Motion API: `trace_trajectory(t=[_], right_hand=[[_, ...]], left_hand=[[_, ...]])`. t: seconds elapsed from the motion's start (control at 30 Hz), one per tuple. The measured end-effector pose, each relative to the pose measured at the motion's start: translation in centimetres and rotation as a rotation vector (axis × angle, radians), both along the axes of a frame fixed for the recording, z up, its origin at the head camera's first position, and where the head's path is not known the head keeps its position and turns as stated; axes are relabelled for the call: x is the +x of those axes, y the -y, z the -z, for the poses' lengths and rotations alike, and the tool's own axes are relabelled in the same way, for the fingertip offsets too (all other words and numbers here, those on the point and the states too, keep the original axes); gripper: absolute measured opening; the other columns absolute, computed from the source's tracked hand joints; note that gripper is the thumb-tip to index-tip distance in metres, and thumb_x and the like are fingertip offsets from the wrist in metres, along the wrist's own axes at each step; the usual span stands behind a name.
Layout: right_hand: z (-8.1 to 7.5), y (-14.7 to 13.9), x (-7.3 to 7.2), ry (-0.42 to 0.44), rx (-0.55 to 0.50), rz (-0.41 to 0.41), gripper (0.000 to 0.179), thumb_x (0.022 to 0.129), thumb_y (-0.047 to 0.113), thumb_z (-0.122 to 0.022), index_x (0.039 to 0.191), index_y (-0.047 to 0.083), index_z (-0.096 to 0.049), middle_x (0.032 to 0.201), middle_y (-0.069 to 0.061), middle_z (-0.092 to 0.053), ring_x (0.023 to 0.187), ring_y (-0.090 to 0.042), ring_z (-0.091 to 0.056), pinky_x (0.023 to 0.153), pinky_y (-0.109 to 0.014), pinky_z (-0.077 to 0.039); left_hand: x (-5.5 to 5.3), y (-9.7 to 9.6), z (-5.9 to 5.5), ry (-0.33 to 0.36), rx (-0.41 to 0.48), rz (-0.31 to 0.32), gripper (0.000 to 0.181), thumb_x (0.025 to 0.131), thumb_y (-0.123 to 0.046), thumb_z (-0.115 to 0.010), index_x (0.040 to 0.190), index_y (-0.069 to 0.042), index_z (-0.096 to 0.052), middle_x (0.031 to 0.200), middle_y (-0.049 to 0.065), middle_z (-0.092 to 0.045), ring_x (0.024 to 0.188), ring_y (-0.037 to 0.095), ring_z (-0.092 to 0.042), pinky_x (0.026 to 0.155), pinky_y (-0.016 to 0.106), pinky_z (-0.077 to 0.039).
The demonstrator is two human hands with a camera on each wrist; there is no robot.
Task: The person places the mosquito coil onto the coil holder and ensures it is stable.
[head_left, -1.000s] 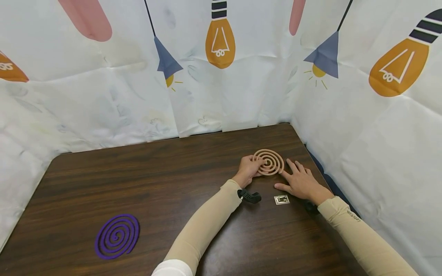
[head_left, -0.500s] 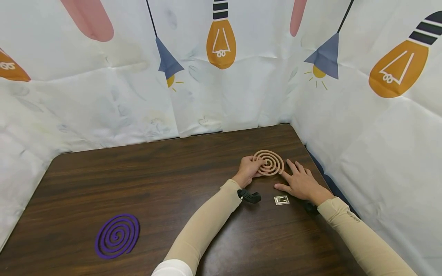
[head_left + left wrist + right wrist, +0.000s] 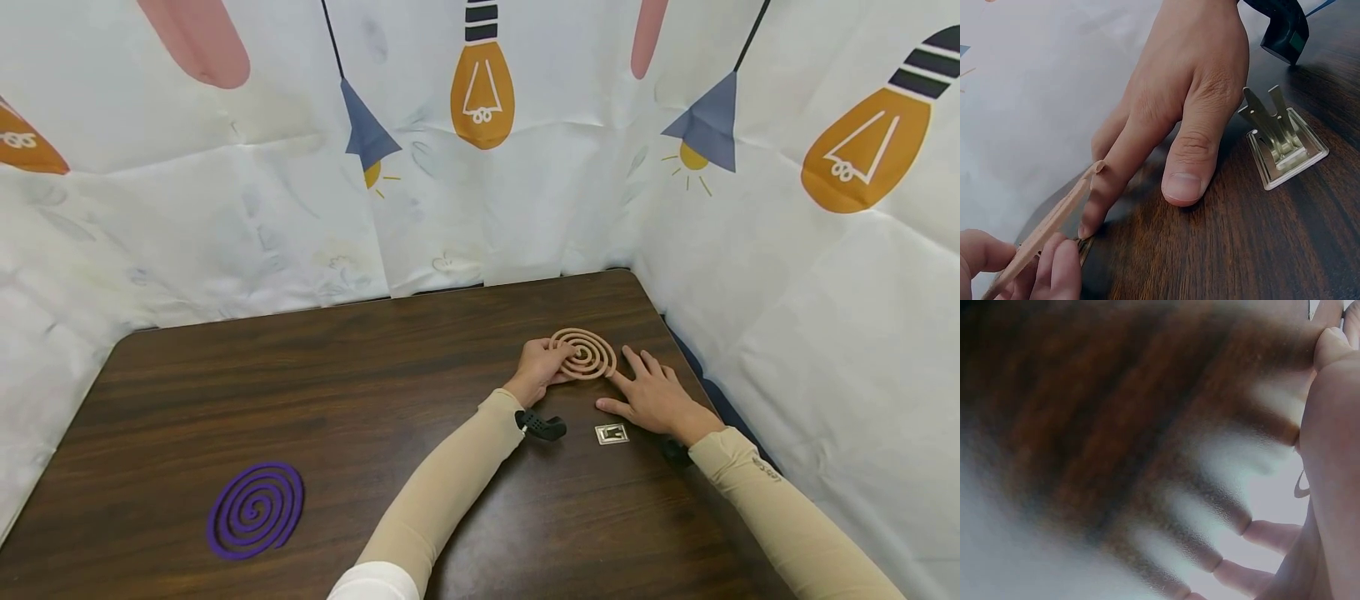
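Pinching tan coil (image 3: 590, 357) with left fingers (image 3: 564, 352) near its centre, likely for balance; resting right fingers (image 3: 634, 363), spread wide, on surface (image 3: 375, 392) near stand (image 3: 612, 434), probably for steadiness.

Left hand (image 3: 1057, 272) at lower left pinching the coil (image 3: 1054, 215), seen edge-on and tilted, its upper end overlapping the right hand (image 3: 1175, 94); the latter palm-down over the table (image 3: 1222, 256), near a pronged metal stand (image 3: 1288, 153).
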State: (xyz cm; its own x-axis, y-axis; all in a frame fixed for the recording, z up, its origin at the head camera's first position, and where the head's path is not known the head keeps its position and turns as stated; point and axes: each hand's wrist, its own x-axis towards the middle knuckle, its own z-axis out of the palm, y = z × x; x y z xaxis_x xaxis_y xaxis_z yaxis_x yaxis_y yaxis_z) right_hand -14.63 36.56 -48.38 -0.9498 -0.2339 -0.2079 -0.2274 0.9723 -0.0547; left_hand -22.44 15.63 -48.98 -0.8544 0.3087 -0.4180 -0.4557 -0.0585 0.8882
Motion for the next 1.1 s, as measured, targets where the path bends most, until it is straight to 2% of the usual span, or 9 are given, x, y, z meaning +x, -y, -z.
trace_trajectory(t=[0.27,0.53,0.73,0.83,1.1], right_hand=[[-0.2,0.1,0.0,-0.003,-0.004,0.000,0.077,0.100,0.069,-0.048,0.159,0.020,-0.043,0.167,-0.030,-0.023,0.150,-0.058,-0.028,0.109,-0.077,-0.038],[-0.4,0.1,0.2,-0.007,-0.006,-0.002,0.078,0.100,0.069,-0.048,0.159,0.019,-0.043,0.166,-0.031,-0.023,0.149,-0.058,-0.029,0.108,-0.077,-0.038],[-0.3,0.1,0.1,0.012,0.001,0.004,0.077,0.100,0.068,-0.049,0.160,0.020,-0.041,0.167,-0.031,-0.022,0.150,-0.058,-0.028,0.109,-0.078,-0.037],[-0.3,0.2,0.2,0.019,0.001,0.006,0.077,0.100,0.067,-0.050,0.160,0.020,-0.041,0.168,-0.031,-0.021,0.150,-0.058,-0.027,0.110,-0.078,-0.037],[-0.1,0.2,0.1,0.015,0.000,0.003,0.077,0.100,0.066,-0.050,0.160,0.020,-0.040,0.168,-0.030,-0.021,0.151,-0.058,-0.027,0.110,-0.078,-0.036]], left_hand=[[0.1,0.3,0.0,-0.004,0.015,-0.004,0.028,0.101,-0.017,-0.067,0.123,-0.001,-0.069,0.107,0.013,-0.073,0.085,0.017,-0.078,0.077,0.030,-0.067],[0.1,0.5,0.0,0.015,0.041,0.000,0.035,0.101,-0.016,-0.065,0.131,0.002,-0.064,0.111,0.015,-0.072,0.076,0.012,-0.075,0.077,0.028,-0.066],[0.2,0.6,-0.1,0.031,0.051,-0.014,0.044,0.101,-0.016,-0.065,0.139,0.005,-0.057,0.121,0.019,-0.071,0.092,0.022,-0.079,0.081,0.030,-0.066],[0.3,0.8,-0.2,0.036,0.055,-0.020,0.043,0.101,-0.015,-0.065,0.137,0.005,-0.058,0.121,0.019,-0.070,0.094,0.024,-0.079,0.081,0.031,-0.066],[0.4,1.2,-0.4,0.041,0.059,-0.021,0.034,0.101,-0.016,-0.066,0.128,0.004,-0.064,0.112,0.016,-0.071,0.082,0.016,-0.077,0.080,0.030,-0.066]])
